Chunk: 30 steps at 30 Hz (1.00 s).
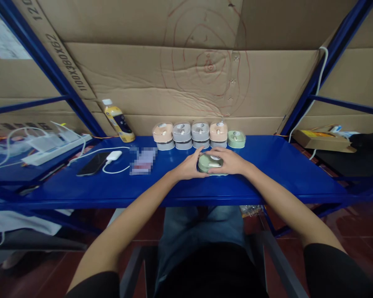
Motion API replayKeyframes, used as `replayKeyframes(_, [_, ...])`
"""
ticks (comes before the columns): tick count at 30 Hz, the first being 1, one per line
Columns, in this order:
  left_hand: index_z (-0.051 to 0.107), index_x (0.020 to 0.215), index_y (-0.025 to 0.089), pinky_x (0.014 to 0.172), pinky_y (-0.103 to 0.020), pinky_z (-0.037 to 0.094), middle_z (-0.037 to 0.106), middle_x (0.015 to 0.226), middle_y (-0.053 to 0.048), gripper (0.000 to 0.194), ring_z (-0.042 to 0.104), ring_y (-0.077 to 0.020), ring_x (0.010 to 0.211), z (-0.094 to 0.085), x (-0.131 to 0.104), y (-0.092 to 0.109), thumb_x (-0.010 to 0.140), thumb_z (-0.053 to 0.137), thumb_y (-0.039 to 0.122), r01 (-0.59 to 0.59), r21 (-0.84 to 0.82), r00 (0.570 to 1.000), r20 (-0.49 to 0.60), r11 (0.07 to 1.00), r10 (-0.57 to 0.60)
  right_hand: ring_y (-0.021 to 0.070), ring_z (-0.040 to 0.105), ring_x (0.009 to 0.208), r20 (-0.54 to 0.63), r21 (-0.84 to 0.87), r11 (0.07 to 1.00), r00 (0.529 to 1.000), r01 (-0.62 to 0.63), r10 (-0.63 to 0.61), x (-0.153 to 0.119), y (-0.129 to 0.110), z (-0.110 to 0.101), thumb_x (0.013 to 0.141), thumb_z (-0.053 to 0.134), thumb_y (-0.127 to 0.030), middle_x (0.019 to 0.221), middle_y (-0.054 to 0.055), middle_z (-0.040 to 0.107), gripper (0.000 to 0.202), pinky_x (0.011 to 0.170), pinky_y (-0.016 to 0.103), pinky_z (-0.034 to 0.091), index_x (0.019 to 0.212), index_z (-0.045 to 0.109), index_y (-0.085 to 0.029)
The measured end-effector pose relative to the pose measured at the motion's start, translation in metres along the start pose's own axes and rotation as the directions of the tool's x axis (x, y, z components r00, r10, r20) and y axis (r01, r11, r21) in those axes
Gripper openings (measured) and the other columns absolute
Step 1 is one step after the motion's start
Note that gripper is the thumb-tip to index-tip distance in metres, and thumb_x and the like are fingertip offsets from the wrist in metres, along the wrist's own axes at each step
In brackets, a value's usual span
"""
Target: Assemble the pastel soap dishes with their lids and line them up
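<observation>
A green lidded box (207, 162) rests on the blue table near its front edge, between my two hands. My left hand (191, 166) curves round its left side, thumb and fingers against it. Round the right side and over part of the top is my right hand (231, 160). Behind them, a row of similar boxes stands along the back: a peach stack (162, 133), a grey stack (182, 133), another grey stack (200, 132), a second peach stack (218, 131) and a single light green box (236, 139).
On the left are a yellow-labelled bottle (118, 122), a phone (93, 164), a white charger (114, 156) with cable and a blurred card-like item (144, 161). Blue posts frame the table (282, 165); an open carton (325, 141) sits at right.
</observation>
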<state>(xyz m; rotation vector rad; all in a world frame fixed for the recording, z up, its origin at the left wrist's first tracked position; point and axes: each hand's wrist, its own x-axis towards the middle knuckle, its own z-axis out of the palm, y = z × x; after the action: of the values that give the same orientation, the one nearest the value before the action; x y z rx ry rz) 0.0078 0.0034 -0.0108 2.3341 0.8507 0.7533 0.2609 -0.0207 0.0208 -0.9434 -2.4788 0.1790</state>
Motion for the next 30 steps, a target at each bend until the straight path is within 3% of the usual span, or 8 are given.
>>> replayKeyframes(6, [0.034,0.166,0.019,0.119,-0.057,0.050,0.060,0.157,-0.020,0.115,0.061,-0.0419,0.143,-0.001,0.003,-0.003,0.071,0.092,0.051,-0.020,0.034,1.000,0.005,0.999,0.020,0.0394,0.068,0.125,0.026,-0.035,0.998,0.998,-0.051,0.052,0.001,-0.004,0.001,0.085,0.081,-0.069,0.138,0.015,0.068,0.083,0.106,0.056,0.058,0.156,0.061,-0.031])
replayKeyframes(12, [0.050,0.158,0.020,0.125,-0.058,0.044,0.058,0.161,-0.018,0.103,0.057,-0.0413,0.147,-0.008,0.004,-0.010,0.070,0.093,0.052,-0.078,0.112,0.997,-0.022,0.991,0.080,0.0388,0.065,0.135,0.089,0.107,0.993,0.996,-0.040,0.031,-0.008,0.018,-0.012,0.070,0.094,-0.063,0.149,0.011,0.066,0.107,0.116,0.058,0.053,0.163,0.052,-0.032])
replayKeyframes(19, [0.046,0.162,0.016,0.128,-0.060,0.039,0.051,0.166,-0.021,0.107,0.051,-0.0428,0.153,-0.015,0.002,-0.023,0.070,0.092,0.045,-0.038,0.115,0.999,-0.017,0.993,0.040,0.0402,0.068,0.134,0.056,0.141,0.986,0.995,-0.089,0.082,-0.010,0.033,-0.014,0.067,0.096,-0.053,0.149,0.009,0.071,0.095,0.117,0.060,0.051,0.154,0.064,-0.031])
replayKeyframes(22, [0.041,0.164,0.018,0.124,-0.062,0.043,0.057,0.160,-0.023,0.111,0.059,-0.0427,0.145,-0.019,0.001,-0.021,0.071,0.093,0.050,-0.016,0.042,0.999,-0.036,0.999,0.018,0.0394,0.069,0.132,0.030,0.180,0.979,0.996,-0.094,0.090,-0.009,0.028,-0.019,0.070,0.094,-0.050,0.146,0.009,0.073,0.087,0.117,0.059,0.051,0.150,0.068,-0.029])
replayKeyframes(27, [0.046,0.155,0.019,0.109,-0.049,0.056,0.068,0.137,-0.019,0.073,0.070,-0.0309,0.125,-0.029,0.002,-0.017,0.096,0.068,0.057,-0.105,-0.192,0.970,-0.234,0.976,0.058,0.0365,0.067,0.135,-0.071,0.306,0.940,0.981,-0.153,0.183,-0.022,0.033,-0.056,0.075,0.089,-0.055,0.147,0.006,0.072,0.079,0.119,0.058,0.050,0.147,0.070,-0.031])
replayKeyframes(29, [0.050,0.148,0.019,0.104,-0.047,0.058,0.070,0.129,-0.017,0.063,0.072,-0.0284,0.117,-0.030,0.004,-0.016,0.099,0.062,0.056,-0.140,-0.176,0.946,-0.315,0.974,0.079,0.0368,0.066,0.135,-0.202,0.329,0.924,0.942,-0.193,0.269,-0.027,0.044,-0.072,0.076,0.087,-0.057,0.149,0.006,0.071,0.079,0.118,0.058,0.051,0.149,0.069,-0.030])
replayKeyframes(30, [0.051,0.145,0.019,0.101,-0.046,0.058,0.071,0.126,-0.017,0.059,0.072,-0.0277,0.114,-0.030,0.004,-0.014,0.098,0.062,0.054,-0.144,-0.148,0.935,-0.344,0.978,0.086,0.0369,0.065,0.136,-0.296,0.334,0.916,0.898,-0.223,0.327,-0.029,0.052,-0.079,0.078,0.085,-0.057,0.150,0.006,0.070,0.079,0.117,0.058,0.051,0.150,0.067,-0.030])
